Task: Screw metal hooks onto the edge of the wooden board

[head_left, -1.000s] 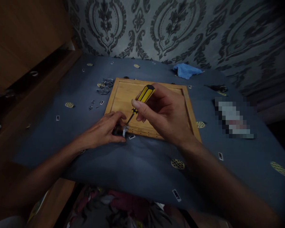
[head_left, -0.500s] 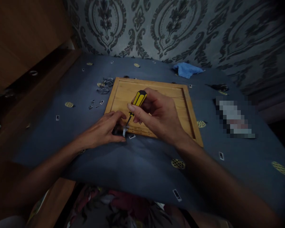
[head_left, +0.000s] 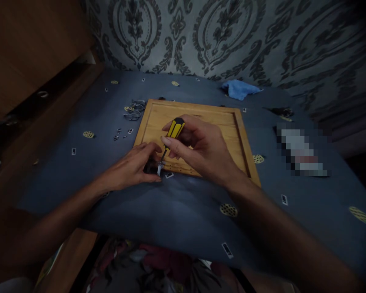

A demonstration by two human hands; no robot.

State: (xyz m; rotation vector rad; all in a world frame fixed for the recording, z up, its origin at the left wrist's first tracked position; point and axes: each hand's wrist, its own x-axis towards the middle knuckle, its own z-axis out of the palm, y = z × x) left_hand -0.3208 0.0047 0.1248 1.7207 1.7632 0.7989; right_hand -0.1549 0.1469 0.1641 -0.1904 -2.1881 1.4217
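A wooden framed board (head_left: 163,114) lies flat on the cloth-covered table. My right hand (head_left: 205,150) grips a yellow-and-black screwdriver (head_left: 175,129), tilted with its shaft pointing down and left. Its tip meets a small metal hook (head_left: 160,168) at the board's near left edge. Around that hook curl the fingers and thumb of my left hand (head_left: 137,165), steadying it against the wood. Small dark holes run along the near edge, to the right of the hook. The screw under the tip is too small to make out.
Several metal hooks (head_left: 134,110) lie left of the board, with loose screws (head_left: 117,135) nearer me. A blue cloth (head_left: 240,89) sits at the back right. Further right are a dark tool (head_left: 280,111) and a blurred-out packet (head_left: 301,150). A patterned wall stands behind.
My right hand and the screwdriver have shifted slightly left, and the handle has turned a little. My left hand stays in place at the hook.
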